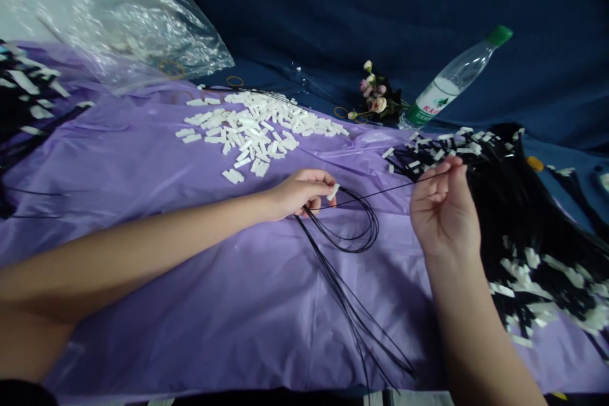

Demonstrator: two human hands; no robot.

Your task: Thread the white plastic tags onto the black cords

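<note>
My left hand (309,193) is closed around a looped bundle of thin black cords (373,228), whose loose ends trail down across the purple sheet. Between its thumb and finger it also pinches a small white tab (333,192). A single cord (387,190) runs from there up to my right hand (440,203), which pinches it at the fingertips with the palm turned toward me. The cord looks straight between the two hands. Behind my left hand lies a pile of white tabs (261,124) like the one in my fingers.
A purple sheet (190,323) covers the table. At right lies a big heap of black cords with white tabs (499,203); a similar heap (28,95) is at left. Behind stand a tilted bottle (447,85), artificial flowers (375,98) and a clear plastic bag (143,19).
</note>
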